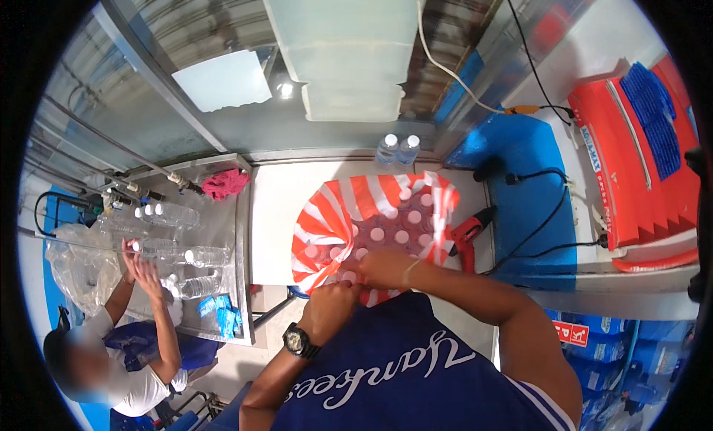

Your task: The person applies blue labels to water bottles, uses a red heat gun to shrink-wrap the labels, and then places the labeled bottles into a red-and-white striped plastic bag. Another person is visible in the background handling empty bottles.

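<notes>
white table (278,208) under both hands (330,301) (382,268) gripping a striped bag (334,216) of bottles (397,234).

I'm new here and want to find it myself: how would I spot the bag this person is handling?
Start at the white table in the middle. On its near edge sits an orange-and-white striped plastic bag, full of white-capped bottles, with the left hand and right hand gripping its mouth. It is the only striped thing; the co-worker's bag on the left is clear.

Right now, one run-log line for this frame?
left hand: gripping striped bag's near edge | right hand: gripping same edge | bag: open, capped bottles inside | beside: red tool on table
</notes>
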